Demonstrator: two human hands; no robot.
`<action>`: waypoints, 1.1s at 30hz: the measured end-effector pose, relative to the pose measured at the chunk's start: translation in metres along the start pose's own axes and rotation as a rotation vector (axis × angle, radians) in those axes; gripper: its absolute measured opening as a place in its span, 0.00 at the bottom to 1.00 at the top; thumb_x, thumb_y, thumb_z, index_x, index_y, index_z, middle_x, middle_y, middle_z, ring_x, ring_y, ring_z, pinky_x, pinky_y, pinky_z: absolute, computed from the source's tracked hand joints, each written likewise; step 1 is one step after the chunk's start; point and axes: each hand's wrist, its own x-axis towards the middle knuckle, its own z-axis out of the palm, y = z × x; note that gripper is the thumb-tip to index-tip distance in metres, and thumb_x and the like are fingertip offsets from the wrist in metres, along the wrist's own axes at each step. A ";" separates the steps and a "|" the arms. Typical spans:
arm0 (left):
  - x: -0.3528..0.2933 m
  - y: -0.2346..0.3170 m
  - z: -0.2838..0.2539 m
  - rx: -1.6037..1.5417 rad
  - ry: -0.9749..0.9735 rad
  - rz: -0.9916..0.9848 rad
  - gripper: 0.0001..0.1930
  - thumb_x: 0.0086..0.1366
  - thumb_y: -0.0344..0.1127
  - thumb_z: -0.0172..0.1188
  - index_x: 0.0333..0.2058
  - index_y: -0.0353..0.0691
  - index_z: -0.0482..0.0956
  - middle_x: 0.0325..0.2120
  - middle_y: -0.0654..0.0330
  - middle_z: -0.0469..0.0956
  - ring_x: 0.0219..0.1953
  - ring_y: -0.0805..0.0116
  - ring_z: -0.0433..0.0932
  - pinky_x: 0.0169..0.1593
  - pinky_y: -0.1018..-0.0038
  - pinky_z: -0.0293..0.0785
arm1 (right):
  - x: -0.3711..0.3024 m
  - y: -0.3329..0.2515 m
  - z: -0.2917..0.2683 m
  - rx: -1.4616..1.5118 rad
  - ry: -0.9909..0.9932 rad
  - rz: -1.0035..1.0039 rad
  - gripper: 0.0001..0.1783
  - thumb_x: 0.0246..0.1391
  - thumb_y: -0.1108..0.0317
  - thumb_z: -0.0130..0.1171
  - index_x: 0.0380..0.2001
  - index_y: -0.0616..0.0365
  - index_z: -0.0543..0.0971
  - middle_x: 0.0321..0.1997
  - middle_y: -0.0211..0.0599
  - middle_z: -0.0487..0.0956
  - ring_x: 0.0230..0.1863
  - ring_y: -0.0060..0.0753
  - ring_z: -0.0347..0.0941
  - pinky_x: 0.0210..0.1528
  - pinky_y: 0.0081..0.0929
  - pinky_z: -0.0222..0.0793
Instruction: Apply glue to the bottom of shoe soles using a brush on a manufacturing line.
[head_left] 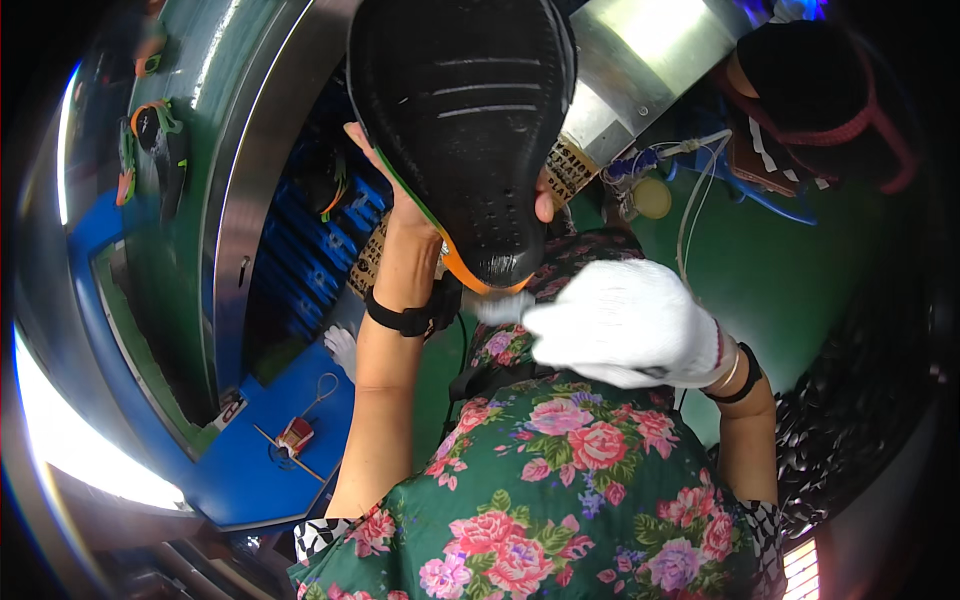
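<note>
Glossy, curved black shoe sole (460, 150) with orange heel edge (466, 273), gripped by bare left hand (405, 212), fingers spread; white-gloved right hand (625, 325) curled nearby, pinch too blurred to tell.

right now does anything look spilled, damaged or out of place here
No spill or clear damage stands out. One oddity, mismatched hands: the right hand wears a white glove, while the left hand, holding the black shoe, is bare.

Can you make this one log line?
left hand: holding black shoe sole | right hand: gloved, holding blurred pale object near orange heel
</note>
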 end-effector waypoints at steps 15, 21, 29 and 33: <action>-0.022 0.015 0.004 -0.042 0.230 -0.252 0.60 0.56 0.85 0.32 0.67 0.33 0.62 0.54 0.41 0.77 0.43 0.47 0.84 0.44 0.54 0.86 | 0.007 0.003 0.010 -0.139 -0.013 -0.090 0.14 0.46 0.70 0.71 0.40 0.52 0.85 0.41 0.35 0.85 0.35 0.35 0.79 0.32 0.28 0.75; -0.025 0.013 -0.005 0.045 0.300 -0.384 0.49 0.65 0.76 0.37 0.64 0.33 0.67 0.50 0.44 0.80 0.42 0.55 0.86 0.43 0.62 0.87 | 0.003 0.009 0.009 0.182 -0.115 -0.046 0.14 0.47 0.69 0.71 0.41 0.52 0.86 0.43 0.34 0.85 0.36 0.36 0.80 0.36 0.30 0.76; -0.020 0.008 0.004 0.593 0.512 -0.526 0.45 0.70 0.72 0.35 0.61 0.33 0.72 0.49 0.49 0.80 0.48 0.67 0.83 0.47 0.71 0.85 | 0.007 0.013 0.012 0.101 -0.148 -0.074 0.13 0.45 0.72 0.71 0.38 0.52 0.86 0.43 0.36 0.86 0.36 0.39 0.80 0.40 0.34 0.77; -0.020 0.015 -0.014 0.428 0.424 -0.633 0.45 0.70 0.74 0.34 0.62 0.35 0.70 0.46 0.48 0.81 0.42 0.66 0.85 0.46 0.67 0.85 | 0.009 0.011 0.007 0.134 -0.131 -0.002 0.11 0.48 0.71 0.71 0.38 0.51 0.86 0.42 0.34 0.86 0.36 0.40 0.80 0.43 0.34 0.76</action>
